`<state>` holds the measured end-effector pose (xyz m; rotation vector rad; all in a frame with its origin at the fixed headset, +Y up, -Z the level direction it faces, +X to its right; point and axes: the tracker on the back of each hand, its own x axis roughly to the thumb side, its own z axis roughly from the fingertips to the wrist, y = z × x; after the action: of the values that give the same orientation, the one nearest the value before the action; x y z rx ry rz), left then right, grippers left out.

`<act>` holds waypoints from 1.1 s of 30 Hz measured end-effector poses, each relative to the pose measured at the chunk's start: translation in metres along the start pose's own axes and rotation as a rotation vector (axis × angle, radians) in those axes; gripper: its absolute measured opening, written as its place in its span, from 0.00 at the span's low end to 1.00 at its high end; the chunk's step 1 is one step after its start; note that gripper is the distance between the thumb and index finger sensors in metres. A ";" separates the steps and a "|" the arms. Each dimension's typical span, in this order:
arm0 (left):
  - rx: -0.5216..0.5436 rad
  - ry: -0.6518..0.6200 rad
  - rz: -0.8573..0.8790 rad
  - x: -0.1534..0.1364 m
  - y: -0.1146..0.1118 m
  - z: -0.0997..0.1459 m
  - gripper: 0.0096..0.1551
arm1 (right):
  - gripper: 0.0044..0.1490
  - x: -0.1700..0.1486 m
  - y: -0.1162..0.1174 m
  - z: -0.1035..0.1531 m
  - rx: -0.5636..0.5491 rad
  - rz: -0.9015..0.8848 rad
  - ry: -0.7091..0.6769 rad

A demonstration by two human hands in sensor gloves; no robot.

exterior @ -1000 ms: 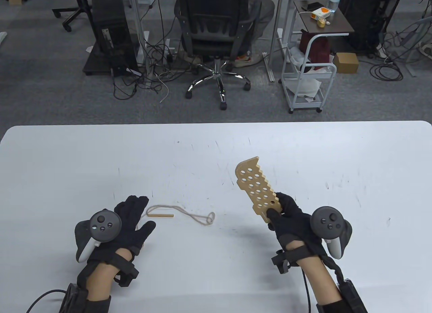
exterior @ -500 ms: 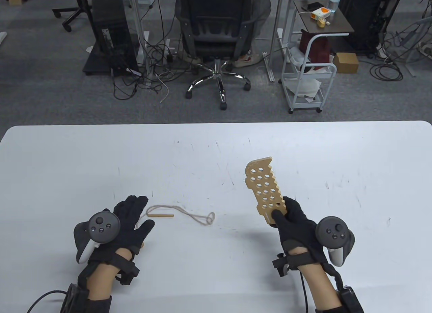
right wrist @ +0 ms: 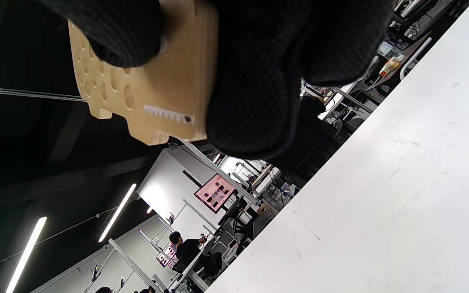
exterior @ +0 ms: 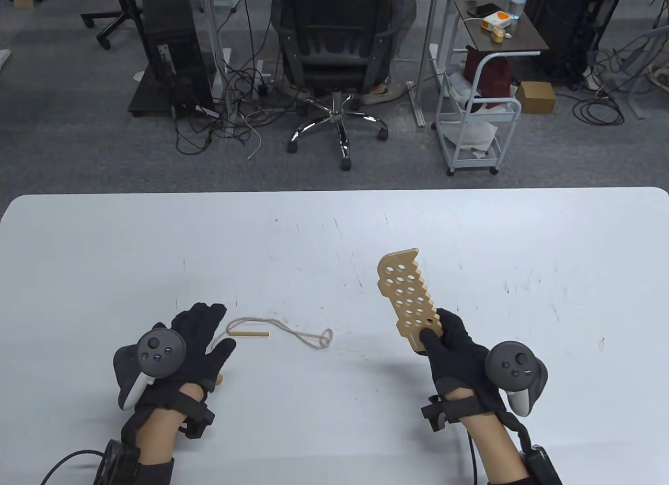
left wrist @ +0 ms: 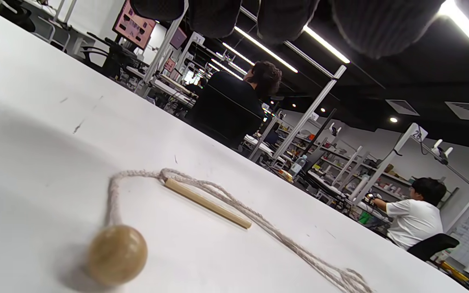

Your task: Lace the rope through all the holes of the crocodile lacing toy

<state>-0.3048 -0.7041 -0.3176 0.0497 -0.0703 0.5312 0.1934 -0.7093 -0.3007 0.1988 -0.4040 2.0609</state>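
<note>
The wooden crocodile board (exterior: pixel 407 293), pierced with several holes, is lifted off the white table (exterior: pixel 334 229), its far end pointing away from me. My right hand (exterior: pixel 436 326) grips its near end, thumb on top; the right wrist view shows the board (right wrist: pixel 145 101) between thumb and fingers (right wrist: pixel 255 81). The rope (exterior: pixel 300 336) lies loose on the table with a wooden needle stick (exterior: pixel 251 334) and a round bead (left wrist: pixel 116 254) at its ends. My left hand (exterior: pixel 213 328) hovers flat over the rope's left end, fingers (left wrist: pixel 275 16) straight and holding nothing.
Beyond the table's far edge stand an office chair (exterior: pixel 334 51), a computer tower (exterior: pixel 172 51) with floor cables, and a white trolley (exterior: pixel 478 114). People sit at desks in the background of both wrist views.
My right hand swung the board a little to the right and tipped it more upright. My left hand drifted slightly left; the rope has not moved.
</note>
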 end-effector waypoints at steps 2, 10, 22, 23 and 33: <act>0.026 0.007 -0.025 0.001 0.003 0.000 0.40 | 0.30 0.002 -0.001 0.001 -0.007 0.000 -0.010; 0.047 0.036 -0.132 0.017 0.012 -0.008 0.35 | 0.30 0.004 -0.002 0.002 -0.002 -0.018 -0.023; -0.061 0.049 -0.431 0.047 -0.003 -0.051 0.27 | 0.30 0.004 -0.002 0.001 0.006 -0.025 -0.013; -0.077 0.049 -0.462 0.048 -0.006 -0.054 0.27 | 0.30 0.003 -0.004 0.001 -0.001 -0.035 -0.009; -0.204 0.060 -0.674 0.045 -0.041 -0.079 0.24 | 0.29 0.003 -0.004 0.001 -0.002 -0.046 -0.008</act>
<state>-0.2413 -0.7112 -0.3935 -0.1398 -0.0447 -0.1497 0.1953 -0.7053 -0.2981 0.2128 -0.4028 2.0146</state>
